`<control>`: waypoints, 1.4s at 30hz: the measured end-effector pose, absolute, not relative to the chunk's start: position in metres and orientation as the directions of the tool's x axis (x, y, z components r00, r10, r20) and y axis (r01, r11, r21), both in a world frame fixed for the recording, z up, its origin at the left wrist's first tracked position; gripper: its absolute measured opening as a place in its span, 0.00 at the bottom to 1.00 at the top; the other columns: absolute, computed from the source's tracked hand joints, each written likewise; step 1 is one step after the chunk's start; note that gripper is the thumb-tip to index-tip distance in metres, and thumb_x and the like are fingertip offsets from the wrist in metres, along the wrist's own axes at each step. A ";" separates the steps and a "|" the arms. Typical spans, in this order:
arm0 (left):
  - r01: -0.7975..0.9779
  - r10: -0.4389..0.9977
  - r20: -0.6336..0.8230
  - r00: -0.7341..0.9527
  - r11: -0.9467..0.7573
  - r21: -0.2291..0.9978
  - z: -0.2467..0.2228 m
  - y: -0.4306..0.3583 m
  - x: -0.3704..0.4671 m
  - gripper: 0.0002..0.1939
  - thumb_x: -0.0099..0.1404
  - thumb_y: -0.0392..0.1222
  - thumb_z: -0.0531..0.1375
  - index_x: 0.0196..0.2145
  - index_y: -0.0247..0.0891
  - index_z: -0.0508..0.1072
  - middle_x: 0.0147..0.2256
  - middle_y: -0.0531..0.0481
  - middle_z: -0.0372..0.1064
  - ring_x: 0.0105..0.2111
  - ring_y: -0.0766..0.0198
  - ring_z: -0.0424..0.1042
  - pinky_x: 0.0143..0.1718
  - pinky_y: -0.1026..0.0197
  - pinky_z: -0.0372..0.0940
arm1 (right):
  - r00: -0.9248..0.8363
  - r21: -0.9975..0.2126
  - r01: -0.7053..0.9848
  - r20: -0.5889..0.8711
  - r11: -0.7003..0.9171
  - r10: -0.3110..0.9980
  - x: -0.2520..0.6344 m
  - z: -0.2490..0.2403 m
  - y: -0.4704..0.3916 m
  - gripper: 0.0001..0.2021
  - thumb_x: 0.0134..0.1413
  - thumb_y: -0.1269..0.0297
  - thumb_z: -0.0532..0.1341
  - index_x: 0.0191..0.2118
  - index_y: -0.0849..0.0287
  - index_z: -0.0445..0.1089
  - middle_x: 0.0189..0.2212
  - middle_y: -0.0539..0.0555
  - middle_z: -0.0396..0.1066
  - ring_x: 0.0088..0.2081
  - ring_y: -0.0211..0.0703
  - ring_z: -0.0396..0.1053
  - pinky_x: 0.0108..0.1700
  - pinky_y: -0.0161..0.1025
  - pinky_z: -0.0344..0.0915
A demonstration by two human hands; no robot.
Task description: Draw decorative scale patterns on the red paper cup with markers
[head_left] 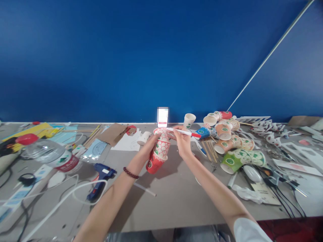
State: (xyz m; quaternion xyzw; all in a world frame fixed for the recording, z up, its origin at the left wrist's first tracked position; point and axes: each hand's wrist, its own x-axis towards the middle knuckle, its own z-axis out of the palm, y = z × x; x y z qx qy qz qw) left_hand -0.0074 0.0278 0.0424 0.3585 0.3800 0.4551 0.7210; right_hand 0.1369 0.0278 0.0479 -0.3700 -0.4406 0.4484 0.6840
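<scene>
A stack of red and white patterned paper cups [161, 149] is tilted above the table, its red end pointing down toward me. My left hand [148, 144] is closed around its left side, with a beaded bracelet at the wrist. At the upper right of the stack, my right hand [182, 139] pinches a white marker with a red end [188, 133]. The marker's left end is close to the top cup's rim; whether it touches cannot be made out. Behind the cups a lit phone [162, 117] stands upright.
A blue glue gun [102, 179], a large bottle [52, 156] and a power strip [22, 195] are at left. Wooden sticks [210, 151], several paper cups [230, 161] and a white mouse [252, 173] lie at right. One white cup [189, 121] stands near the wall.
</scene>
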 end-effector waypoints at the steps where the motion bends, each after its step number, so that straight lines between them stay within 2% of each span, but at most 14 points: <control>1: -0.371 0.927 -0.225 0.301 0.331 0.867 0.041 0.029 -0.008 0.20 0.59 0.50 0.61 0.43 0.32 0.72 0.28 0.45 0.74 0.26 0.59 0.74 0.29 0.59 0.69 | 0.212 -0.900 -0.284 0.276 0.329 0.937 0.137 0.048 0.028 0.11 0.47 0.56 0.64 0.33 0.55 0.66 0.30 0.49 0.70 0.36 0.44 0.74 0.39 0.43 0.73; 10: -0.322 0.918 -0.248 0.309 0.346 0.881 0.039 0.030 -0.010 0.19 0.57 0.53 0.61 0.37 0.33 0.73 0.26 0.45 0.73 0.25 0.58 0.73 0.27 0.60 0.68 | 0.273 -0.944 -0.109 0.274 0.312 0.922 0.141 0.040 0.032 0.13 0.47 0.52 0.63 0.33 0.57 0.70 0.29 0.51 0.72 0.34 0.43 0.72 0.41 0.43 0.70; 13: -0.320 0.920 -0.256 0.297 0.348 0.881 0.040 0.029 -0.009 0.19 0.57 0.53 0.62 0.36 0.33 0.73 0.25 0.46 0.73 0.24 0.59 0.73 0.26 0.60 0.68 | 0.256 -0.940 -0.115 0.285 0.322 0.924 0.141 0.040 0.032 0.13 0.47 0.52 0.63 0.33 0.57 0.70 0.30 0.51 0.73 0.34 0.43 0.72 0.41 0.42 0.69; 23: -0.306 0.944 -0.213 0.253 0.287 0.908 0.046 0.022 -0.009 0.22 0.57 0.53 0.63 0.44 0.36 0.72 0.26 0.49 0.73 0.24 0.61 0.73 0.25 0.63 0.67 | 0.258 -0.936 -0.080 0.314 0.344 0.914 0.139 0.040 0.032 0.12 0.47 0.53 0.63 0.33 0.57 0.70 0.30 0.51 0.72 0.34 0.42 0.71 0.40 0.41 0.69; 42: -0.299 0.933 -0.235 0.273 0.314 0.901 0.042 0.025 -0.009 0.20 0.57 0.53 0.62 0.42 0.35 0.72 0.24 0.49 0.72 0.24 0.60 0.72 0.26 0.61 0.67 | 0.243 -0.939 -0.159 0.263 0.306 0.934 0.140 0.041 0.033 0.12 0.47 0.54 0.64 0.33 0.57 0.69 0.29 0.50 0.71 0.34 0.42 0.71 0.41 0.43 0.70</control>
